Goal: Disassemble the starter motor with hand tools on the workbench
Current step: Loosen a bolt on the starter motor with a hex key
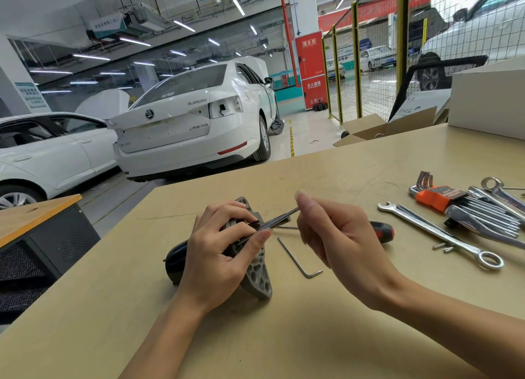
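The starter motor (257, 276), with a grey cast flange and a black body, lies on the tan workbench (284, 336) at centre. My left hand (224, 250) is wrapped around it, fingers curled over the top. My right hand (335, 236) pinches the end of a thin metal tool (279, 218), whose tip reaches into the motor's nose by my left fingers. A loose hex key (298, 260) lies just right of the motor.
A red-and-black screwdriver (383, 230) lies behind my right hand. At the right lie a combination wrench (443, 233), an orange hex-key set (437, 198) and several more wrenches (497, 211). A white box (488, 100) stands far right. White cars are parked beyond the bench.
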